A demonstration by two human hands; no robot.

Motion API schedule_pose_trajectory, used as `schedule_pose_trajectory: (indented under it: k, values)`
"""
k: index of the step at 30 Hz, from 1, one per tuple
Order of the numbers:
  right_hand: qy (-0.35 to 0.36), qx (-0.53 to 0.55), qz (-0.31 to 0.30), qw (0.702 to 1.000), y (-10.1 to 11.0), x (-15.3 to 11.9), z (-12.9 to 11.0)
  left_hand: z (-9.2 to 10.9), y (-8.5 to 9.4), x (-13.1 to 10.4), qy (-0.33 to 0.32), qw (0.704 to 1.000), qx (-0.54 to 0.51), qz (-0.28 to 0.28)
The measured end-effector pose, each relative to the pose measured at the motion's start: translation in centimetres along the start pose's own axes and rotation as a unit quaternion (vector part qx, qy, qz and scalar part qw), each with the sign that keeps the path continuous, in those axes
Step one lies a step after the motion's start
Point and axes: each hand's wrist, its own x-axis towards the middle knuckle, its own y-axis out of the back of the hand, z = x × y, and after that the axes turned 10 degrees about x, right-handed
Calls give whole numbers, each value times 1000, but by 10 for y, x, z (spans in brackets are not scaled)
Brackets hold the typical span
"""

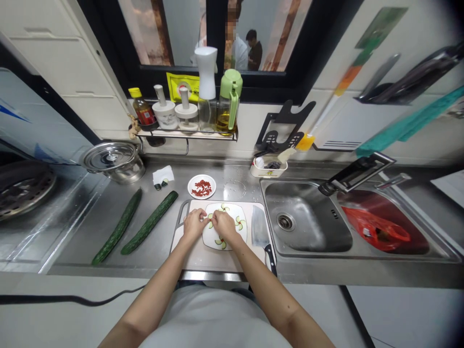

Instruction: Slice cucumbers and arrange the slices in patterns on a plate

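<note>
On my head feed, the only view I have, both grips are narrow: the left hand (195, 222) and the right hand (222, 224) bring their fingertips nearly together over the left part of one white square plate (212, 238), at a small cluster of slices; I cannot tell whether either pinches a piece. I count four clusters of cucumber slices (239, 223) on that plate, with red bits among them. The plate lies on one cutting board (194, 261), and one cleaver (261, 232) lies along the board's right side, handle toward me. Left of the board, two whole cucumbers (150, 223) lie slantwise on the steel counter (81, 217). Beyond the board stands one small round plate (190, 188) of red pieces (203, 186), too many to count. Five containers line the wall shelf (188, 135). Both forearms stretch forward from below, converging, the left slanting rightward and the right leftward, wrists low over the board, backs of the hands uppermost.
</note>
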Motion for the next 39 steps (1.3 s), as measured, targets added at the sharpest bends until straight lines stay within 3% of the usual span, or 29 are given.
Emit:
schedule_pose_trajectory:
  k: [10,20,39]
  values:
    - [-2,20,26,999,10,-7,4,-4,5,1,18,999,-27,17]
    - [4,4,3,1000,0,-1,-1,3,3,0,0,1000,-4,-1]
    - [6,1,8,1000,2,-4,0,0,0,1,2,1000,-14,7]
